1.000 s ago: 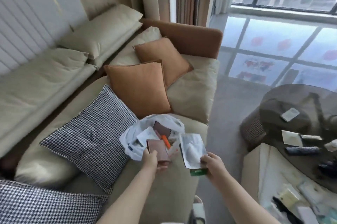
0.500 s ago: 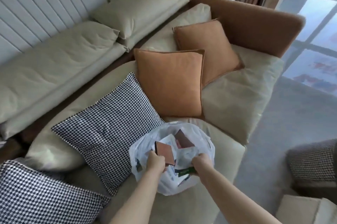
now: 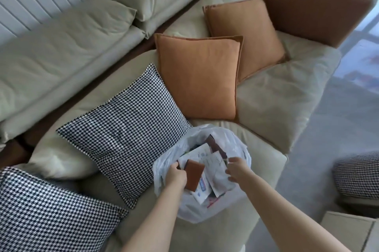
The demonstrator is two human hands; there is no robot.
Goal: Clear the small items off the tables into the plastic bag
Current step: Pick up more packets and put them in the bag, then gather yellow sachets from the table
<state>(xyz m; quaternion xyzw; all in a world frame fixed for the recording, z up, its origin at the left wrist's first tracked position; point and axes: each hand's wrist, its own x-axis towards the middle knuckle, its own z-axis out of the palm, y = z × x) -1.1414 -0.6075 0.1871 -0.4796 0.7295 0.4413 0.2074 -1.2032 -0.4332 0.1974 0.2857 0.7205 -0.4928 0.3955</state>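
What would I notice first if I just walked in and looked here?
Probably the white plastic bag sitting on the sofa seat, stuffed with packets and papers, with two hands over it. The left hand grips a brown packet at the bag's mouth. Right behind are a black-and-white checked cushion and two orange cushions.

Both bare forearms reached in from six o'clock toward twelve, the hands side by side and apart. The left hand point(image 3: 176, 176) had its fingers curled in a grip, knuckles up. The right hand point(image 3: 235, 170) hung with fingers loosely bent, gripping nothing.
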